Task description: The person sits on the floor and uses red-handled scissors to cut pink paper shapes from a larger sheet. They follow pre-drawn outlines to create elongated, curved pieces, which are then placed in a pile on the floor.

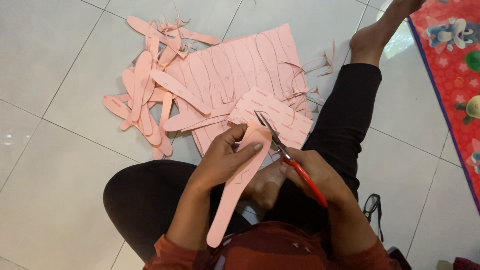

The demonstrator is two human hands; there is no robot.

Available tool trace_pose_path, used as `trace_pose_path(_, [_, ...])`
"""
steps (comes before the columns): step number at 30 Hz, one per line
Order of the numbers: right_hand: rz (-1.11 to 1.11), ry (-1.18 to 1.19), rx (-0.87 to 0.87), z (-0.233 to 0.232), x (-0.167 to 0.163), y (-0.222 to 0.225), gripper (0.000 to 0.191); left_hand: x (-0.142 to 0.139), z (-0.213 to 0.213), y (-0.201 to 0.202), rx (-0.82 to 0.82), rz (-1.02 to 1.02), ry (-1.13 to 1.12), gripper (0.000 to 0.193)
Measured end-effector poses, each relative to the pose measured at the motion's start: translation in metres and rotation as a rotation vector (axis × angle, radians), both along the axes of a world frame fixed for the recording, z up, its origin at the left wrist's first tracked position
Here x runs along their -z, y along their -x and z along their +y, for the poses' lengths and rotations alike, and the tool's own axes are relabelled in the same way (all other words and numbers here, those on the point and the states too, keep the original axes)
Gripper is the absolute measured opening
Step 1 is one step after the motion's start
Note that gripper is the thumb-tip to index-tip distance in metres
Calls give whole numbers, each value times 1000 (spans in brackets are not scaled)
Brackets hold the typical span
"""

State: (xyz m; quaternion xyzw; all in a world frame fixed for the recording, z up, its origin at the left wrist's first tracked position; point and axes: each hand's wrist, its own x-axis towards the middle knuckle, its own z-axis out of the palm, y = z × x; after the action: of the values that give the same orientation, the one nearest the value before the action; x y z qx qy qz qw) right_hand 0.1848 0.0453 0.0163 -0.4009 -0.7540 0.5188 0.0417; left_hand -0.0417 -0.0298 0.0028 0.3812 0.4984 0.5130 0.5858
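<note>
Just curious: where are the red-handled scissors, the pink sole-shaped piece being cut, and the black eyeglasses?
Red-handled scissors (292, 162): head view, near the pivot.
Pink sole-shaped piece (234, 197): head view, mid-length.
Black eyeglasses (371, 205): head view, lens frame.

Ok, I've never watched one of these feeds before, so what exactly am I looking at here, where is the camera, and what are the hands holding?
There is no machine here: it is one picture from a camera worn on a person's head, looking down at their own two bare hands. The person sits on a white tiled floor with legs in dark trousers. The left hand holds a long pink insole-shaped cutout, thumb pressed on its upper end. The right hand grips red-handled scissors, blades open at the cutout's top edge. Ahead lie a pink sheet marked with more insole outlines, a heap of finished cutouts to its left and thin offcut strips. A pair of glasses lies on the floor at right, beside a red patterned mat.
</note>
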Motion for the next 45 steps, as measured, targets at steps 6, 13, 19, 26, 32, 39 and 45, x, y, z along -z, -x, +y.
trace_pose_path(6, [-56, 80, -48, 7, -1, -10, 19, 20, -6, 9, 58, 97, 108, 40])
trace_pose_path(13, [95, 271, 220, -2, 15, -6, 22, 95, -1, 5, -24, -678, -30, 41])
trace_pose_path(19, [372, 229, 411, -17, 31, 21, 29, 78, 9, -40, -244, -535, -82, 43])
trace_pose_path(26, [265, 189, 310, -28, 32, 31, 32, 39, 22, -68, -632, -393, -58, 29])
trace_pose_path(32, [423, 181, 199, -22, 33, 28, 40, 32, 10, -70, -597, -354, 32, 25])
trace_pose_path(39, [473, 80, 76, -22, 33, 21, 49, 34, 5, -67, -573, -308, -28, 21])
trace_pose_path(45, [390, 103, 121, -25, 31, 19, 59, 36, 7, -63, -587, -430, -108, 22])
